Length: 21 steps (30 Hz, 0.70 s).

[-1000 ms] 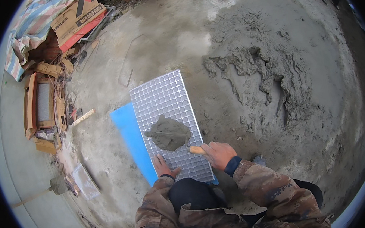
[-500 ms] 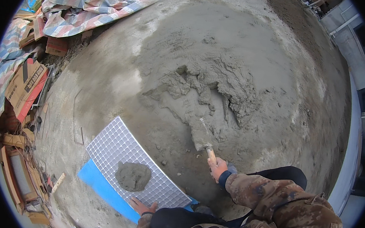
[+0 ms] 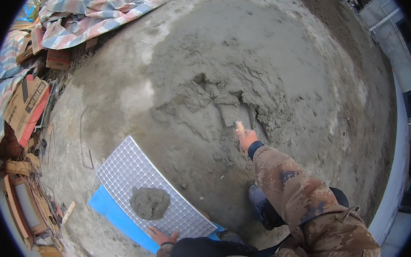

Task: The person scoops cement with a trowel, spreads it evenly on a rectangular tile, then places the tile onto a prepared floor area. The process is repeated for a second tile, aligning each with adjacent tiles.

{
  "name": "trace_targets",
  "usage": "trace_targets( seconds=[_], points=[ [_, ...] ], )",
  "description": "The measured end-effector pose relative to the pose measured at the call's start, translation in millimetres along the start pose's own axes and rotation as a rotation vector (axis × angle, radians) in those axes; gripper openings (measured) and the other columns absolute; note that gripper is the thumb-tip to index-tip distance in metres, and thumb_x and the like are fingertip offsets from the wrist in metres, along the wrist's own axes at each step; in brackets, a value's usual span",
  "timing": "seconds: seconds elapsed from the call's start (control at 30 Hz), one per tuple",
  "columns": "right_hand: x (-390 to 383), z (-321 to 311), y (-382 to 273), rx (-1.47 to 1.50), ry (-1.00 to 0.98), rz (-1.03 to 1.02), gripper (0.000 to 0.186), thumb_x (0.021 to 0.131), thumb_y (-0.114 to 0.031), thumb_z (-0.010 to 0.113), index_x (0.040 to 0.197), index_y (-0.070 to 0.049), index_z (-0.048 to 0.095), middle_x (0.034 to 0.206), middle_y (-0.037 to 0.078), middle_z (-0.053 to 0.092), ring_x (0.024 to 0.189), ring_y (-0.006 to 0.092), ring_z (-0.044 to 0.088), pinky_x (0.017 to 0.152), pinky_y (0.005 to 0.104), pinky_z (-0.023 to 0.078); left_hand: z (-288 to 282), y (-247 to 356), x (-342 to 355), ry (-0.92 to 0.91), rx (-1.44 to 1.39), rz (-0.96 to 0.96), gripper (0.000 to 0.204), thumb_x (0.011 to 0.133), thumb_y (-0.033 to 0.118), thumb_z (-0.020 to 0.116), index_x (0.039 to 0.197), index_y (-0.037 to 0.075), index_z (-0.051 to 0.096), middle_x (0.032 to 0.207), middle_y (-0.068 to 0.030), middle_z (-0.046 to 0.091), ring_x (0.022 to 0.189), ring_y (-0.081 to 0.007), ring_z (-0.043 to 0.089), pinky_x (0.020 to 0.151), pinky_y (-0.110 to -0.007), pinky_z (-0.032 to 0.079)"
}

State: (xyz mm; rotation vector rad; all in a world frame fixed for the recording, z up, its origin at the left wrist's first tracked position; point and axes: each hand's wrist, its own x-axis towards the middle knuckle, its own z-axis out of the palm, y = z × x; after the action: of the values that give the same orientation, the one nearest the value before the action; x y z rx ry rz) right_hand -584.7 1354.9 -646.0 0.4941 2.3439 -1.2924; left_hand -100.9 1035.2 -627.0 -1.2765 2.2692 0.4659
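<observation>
My right hand (image 3: pixel 247 140) grips the wooden handle of a trowel (image 3: pixel 239 126), whose blade is in the wet grey mortar pile (image 3: pixel 269 109) at the centre, partly hidden by mortar. My left hand (image 3: pixel 162 236) lies with fingers apart on the near edge of a plastic grid tray (image 3: pixel 120 170) with small square cells. A lump of mortar (image 3: pixel 149 202) sits on the tray. Beneath the tray a blue board (image 3: pixel 106 206) sticks out at its left side and near end.
Striped tarps (image 3: pixel 79 17), cardboard (image 3: pixel 23 102) and wooden scraps (image 3: pixel 19 196) line the left. A bent wire (image 3: pixel 82 145) lies left of the tray. A white wall (image 3: pixel 382 222) runs along the right. My dark shoe (image 3: pixel 260 205) is beside the right arm.
My right hand has moved from the tray up and away into the mortar pile with the trowel, leaving the lump on the tray. The camera's view has swung toward the pile.
</observation>
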Motion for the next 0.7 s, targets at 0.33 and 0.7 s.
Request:
trace_targets(
  seconds=[0.33,0.7],
  points=[
    [33.2,-26.4,-76.2,-0.088,-0.077,0.007,0.042,0.094,-0.038,0.065,0.086,0.002,0.063,0.062,0.008,0.059,0.046,0.0188,0.054,0.043,0.0392,0.039,8.5,-6.0,-2.0,0.041,-0.044,0.037,0.146,0.049,0.054,0.091,0.154,-0.006,0.009,0.157,-0.0341,0.014,0.147,-0.0479,0.013,0.119,-0.053,0.018],
    [-23.5,-52.0,-84.5,0.148,-0.056,-0.168,0.035,0.095,-0.034,0.065,0.098,0.0,0.066,0.066,-0.001,0.055,0.048,0.0088,0.048,0.043,0.0305,0.038,13.5,-10.8,3.2,0.031,-0.018,0.025,0.146,0.05,0.056,0.09,0.154,-0.006,0.008,0.157,-0.0338,0.013,0.148,-0.0466,0.011,0.12,-0.053,0.017]
  ],
)
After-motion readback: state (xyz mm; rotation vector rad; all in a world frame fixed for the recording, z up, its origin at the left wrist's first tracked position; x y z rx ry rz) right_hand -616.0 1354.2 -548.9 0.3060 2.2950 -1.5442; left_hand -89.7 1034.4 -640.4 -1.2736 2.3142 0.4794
